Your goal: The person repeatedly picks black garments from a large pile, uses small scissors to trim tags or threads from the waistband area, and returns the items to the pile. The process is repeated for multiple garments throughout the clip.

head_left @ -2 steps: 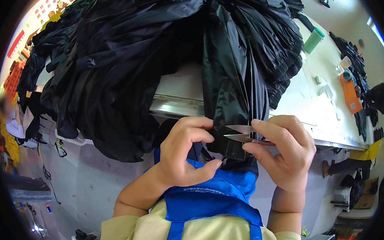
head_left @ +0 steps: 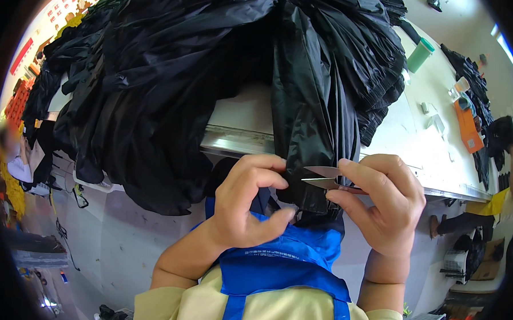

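A big heap of shiny black fabric lies on the white table and spills over its front edge. One black fabric piece hangs down to my lap. My left hand pinches the lower edge of that piece. My right hand grips small metal thread snips, their blades pointing left, slightly apart, touching the fabric beside my left fingers. A blue apron covers my lap beneath both hands.
A green cup stands on the table at the upper right, with an orange flat item and more dark garments farther right. The table's metal front edge runs just above my hands. A person is at the far right.
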A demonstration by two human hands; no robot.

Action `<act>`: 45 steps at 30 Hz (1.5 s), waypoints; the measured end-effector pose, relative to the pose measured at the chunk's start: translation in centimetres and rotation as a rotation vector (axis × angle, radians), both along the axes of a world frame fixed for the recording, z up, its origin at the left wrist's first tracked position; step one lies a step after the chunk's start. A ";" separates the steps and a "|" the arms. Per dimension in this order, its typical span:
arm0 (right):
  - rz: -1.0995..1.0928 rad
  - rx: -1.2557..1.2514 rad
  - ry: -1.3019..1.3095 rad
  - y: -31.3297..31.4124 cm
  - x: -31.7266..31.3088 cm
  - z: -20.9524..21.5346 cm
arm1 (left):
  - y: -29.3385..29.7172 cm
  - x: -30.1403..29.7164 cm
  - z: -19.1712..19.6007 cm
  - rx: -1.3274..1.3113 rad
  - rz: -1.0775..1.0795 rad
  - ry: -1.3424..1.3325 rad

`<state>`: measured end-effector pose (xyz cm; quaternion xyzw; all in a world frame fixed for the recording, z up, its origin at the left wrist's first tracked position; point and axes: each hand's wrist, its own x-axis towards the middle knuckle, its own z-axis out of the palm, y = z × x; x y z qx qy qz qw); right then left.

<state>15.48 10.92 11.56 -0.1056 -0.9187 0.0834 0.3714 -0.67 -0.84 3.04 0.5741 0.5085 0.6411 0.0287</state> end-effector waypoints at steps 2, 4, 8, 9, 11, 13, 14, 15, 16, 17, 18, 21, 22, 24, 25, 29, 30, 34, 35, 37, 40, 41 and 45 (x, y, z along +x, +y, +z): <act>-0.013 0.063 -0.040 0.0 0.0 0.3 | 0.2 -0.2 -0.6 -0.015 0.026 0.029; 0.009 0.117 -0.082 -0.1 -0.1 0.6 | 0.2 0.0 -0.5 -0.034 0.031 0.013; 0.047 0.156 -0.102 -0.1 -0.6 0.4 | 0.3 0.0 -0.6 -0.001 0.005 0.031; 0.054 0.154 -0.104 -0.1 -0.6 0.3 | 0.3 0.0 -0.6 -0.001 0.010 0.041; 0.047 0.149 -0.109 -0.2 -0.6 0.0 | 0.1 0.0 -0.6 -0.005 0.014 0.064; 0.038 0.143 -0.116 -0.3 -0.7 0.0 | -0.1 -0.1 -0.6 -0.014 0.011 0.089; 0.035 0.154 -0.120 -0.3 -0.7 -0.1 | -0.1 -0.1 -0.7 -0.002 -0.001 0.089; 0.031 0.166 -0.125 -0.4 -0.7 -0.2 | 0.0 -0.1 -0.8 0.010 -0.012 0.089; 0.028 0.177 -0.130 -0.4 -0.8 -0.2 | 0.1 -0.1 -1.0 0.022 -0.023 0.089; 0.038 0.157 -0.079 -0.2 -0.7 -0.5 | 0.1 -0.1 -1.2 0.033 -0.033 0.081; 0.047 0.137 -0.028 0.1 -0.8 -0.9 | 0.1 -0.2 -1.4 0.045 -0.043 0.073; -0.086 -0.216 0.134 -0.1 -0.3 -1.7 | -0.3 -0.2 -1.2 0.108 0.007 0.061; -0.105 -0.334 0.228 0.7 0.1 -3.0 | -0.2 -0.2 -1.4 0.128 0.067 0.171; -0.031 -0.637 0.244 1.1 1.0 -5.5 | 0.2 -0.3 -1.3 0.043 0.158 0.437; 0.009 -0.789 0.205 0.9 1.5 -7.2 | 0.6 -1.0 -1.6 0.041 0.205 0.572; 0.103 -0.270 0.018 -1.2 0.3 -11.5 | 0.6 -2.6 0.3 0.024 0.251 0.389; 0.072 -0.187 0.008 -1.5 -0.2 -12.1 | 0.3 -2.5 1.0 -0.020 0.276 0.307; 0.047 -0.029 0.013 -0.9 -1.4 -12.0 | 0.0 -3.2 1.5 -0.031 0.268 0.142; 0.110 -0.021 0.012 -0.4 -1.1 -11.4 | 0.1 -3.6 1.6 -0.001 0.255 0.116; 0.136 -0.089 0.104 1.0 -1.0 -11.0 | -0.2 -4.8 2.3 -0.016 0.160 0.226; 0.150 -0.819 0.145 2.7 0.1 -8.5 | 0.2 -4.5 3.6 -0.109 0.092 0.633; 0.137 -1.004 0.154 3.2 0.4 -7.3 | 0.3 -4.4 3.3 -0.188 0.041 0.620; 0.256 -1.182 0.217 5.7 0.5 -6.4 | 0.4 -4.8 3.7 -0.307 -0.135 0.008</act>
